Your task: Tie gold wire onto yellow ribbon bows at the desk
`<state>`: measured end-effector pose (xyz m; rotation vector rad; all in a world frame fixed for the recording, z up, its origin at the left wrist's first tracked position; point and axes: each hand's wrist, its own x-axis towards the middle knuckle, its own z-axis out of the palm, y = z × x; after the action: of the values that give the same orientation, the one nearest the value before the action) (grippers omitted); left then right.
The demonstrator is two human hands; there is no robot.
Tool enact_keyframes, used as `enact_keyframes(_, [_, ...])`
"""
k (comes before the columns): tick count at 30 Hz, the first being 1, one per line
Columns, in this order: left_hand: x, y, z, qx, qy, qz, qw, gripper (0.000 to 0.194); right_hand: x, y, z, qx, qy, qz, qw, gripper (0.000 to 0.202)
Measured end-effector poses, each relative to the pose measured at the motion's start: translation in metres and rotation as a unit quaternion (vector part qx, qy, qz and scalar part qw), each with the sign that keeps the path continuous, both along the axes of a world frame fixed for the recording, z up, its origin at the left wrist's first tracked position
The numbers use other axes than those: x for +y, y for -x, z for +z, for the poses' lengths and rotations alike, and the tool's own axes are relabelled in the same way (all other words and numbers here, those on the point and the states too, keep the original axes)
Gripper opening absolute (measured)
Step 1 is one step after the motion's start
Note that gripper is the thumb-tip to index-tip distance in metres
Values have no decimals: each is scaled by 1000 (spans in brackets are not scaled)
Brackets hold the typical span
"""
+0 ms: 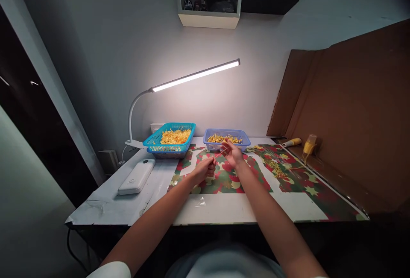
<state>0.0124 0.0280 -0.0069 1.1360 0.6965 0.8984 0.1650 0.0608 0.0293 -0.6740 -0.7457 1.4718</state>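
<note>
My left hand (205, 170) is closed, its thumb and fingers pinching one end of a thin, pale reddish stick (220, 153). The stick slants up to my right hand (233, 154), whose fingers are bent together around its far end. A speck of yellow shows at those fingertips, too small to make out. Just behind my hands stands a periwinkle plastic basket (209, 146) holding yellow and brownish slender pieces (221, 139). To its left, a turquoise basket (153, 143) is heaped with pale yellow, petal-like strips (175, 137).
A lit lamp (195, 75) arches over the baskets. On the left lies a white power bank (137, 177). Small yellow sprigs (277, 169) lie on the patterned sheet (256, 175). Farther right are a spool of yellow thread (309, 146), a yellow-and-white tube (292, 142) and tall cardboard (346, 98).
</note>
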Motion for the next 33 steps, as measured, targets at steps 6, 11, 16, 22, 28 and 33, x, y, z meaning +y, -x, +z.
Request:
enact_keyframes(6, [3,4,0,59,-18,41,997,37,18,-34,-28,48,21,-113,992,20])
enact_keyframes(11, [8,8,-3,78,-42,92,992,38,28,-52,-40,16,24,-122,992,26])
enact_keyframes(16, [11,16,2,75,-46,129,988,38,31,-64,-41,73,54,-130,987,25])
enact_keyframes(22, [15,24,5,71,-55,180,980,35,29,-67,-40,93,50,-127,986,20])
enact_keyframes(28, [18,28,2,69,-54,207,974,32,30,-69,-41,65,34,-125,990,15])
enact_keyframes(33, [20,29,0,71,-70,229,968,32,34,-71,-47,31,13,-129,991,14])
